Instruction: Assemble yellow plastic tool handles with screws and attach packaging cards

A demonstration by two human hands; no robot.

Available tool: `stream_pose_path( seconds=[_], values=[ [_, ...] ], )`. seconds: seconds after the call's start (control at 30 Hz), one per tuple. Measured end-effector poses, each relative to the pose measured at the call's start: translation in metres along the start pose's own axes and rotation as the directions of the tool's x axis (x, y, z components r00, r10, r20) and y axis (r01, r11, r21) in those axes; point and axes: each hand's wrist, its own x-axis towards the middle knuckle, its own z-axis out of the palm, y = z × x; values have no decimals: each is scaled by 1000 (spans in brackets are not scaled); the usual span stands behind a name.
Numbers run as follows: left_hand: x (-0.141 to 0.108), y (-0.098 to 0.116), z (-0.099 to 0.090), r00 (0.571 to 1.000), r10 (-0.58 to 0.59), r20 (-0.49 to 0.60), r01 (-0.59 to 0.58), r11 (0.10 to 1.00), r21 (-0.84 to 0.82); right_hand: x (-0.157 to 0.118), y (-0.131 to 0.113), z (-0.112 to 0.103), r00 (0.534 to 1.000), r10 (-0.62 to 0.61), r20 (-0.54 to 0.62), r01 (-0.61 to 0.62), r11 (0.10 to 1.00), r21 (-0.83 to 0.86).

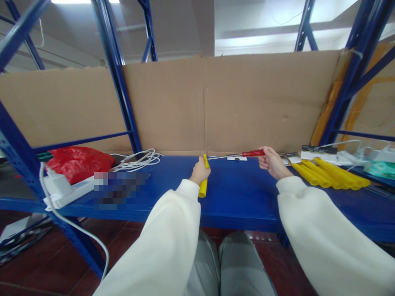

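Observation:
My left hand [199, 171] is closed around a yellow tube [203, 190], which stands out above and below the fingers over the blue shelf. In my right hand [273, 163] is a screwdriver [253, 153] with a red handle. Its long thin metal shaft points left, and the tip reaches close to the upper part of the yellow tube; whether it touches cannot be made out. Beneath the shaft lies a small white piece [237, 158] with a dark spot. Several more yellow tubes [327, 174] lie side by side to the right of my right hand.
A blue metal shelf [240, 197] spans the front, backed by a cardboard sheet [262, 102]. On the left are a red plastic bag [80, 162], a coiled white cable [138, 161] and a white power strip [74, 193]. A black-and-white box [319, 153] sits behind the loose tubes.

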Motion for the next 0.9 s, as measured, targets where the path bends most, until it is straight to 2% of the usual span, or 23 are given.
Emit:
stream_pose_path(
  seconds=[0.23, 0.4, 0.53, 0.67, 0.9],
  values=[
    [-2, 2, 0, 1000, 3, 7, -3, 1000, -15, -1, 2, 3, 995, -33, -90, 30, 999, -25],
    [-3, 2, -1, 1000, 14, 21, -13, 1000, -19, 1, 8, 1, 986, -4, -166, -5, 998, -55],
    [-3, 3, -2, 999, 21, 33, -20, 1000, -17, 3, 9, 1, 966, 60, -250, -83, 993, -82],
    [-3, 2, -2, 1000, 21, 23, -21, 999, -24, 5, 5, 1, 975, 129, -182, -141, 989, -53],
    [-3, 2, -1, 1000, 3, 8, -2, 1000, -9, 0, 0, 1, 994, 57, -89, -61, 997, -43]
  ],
)
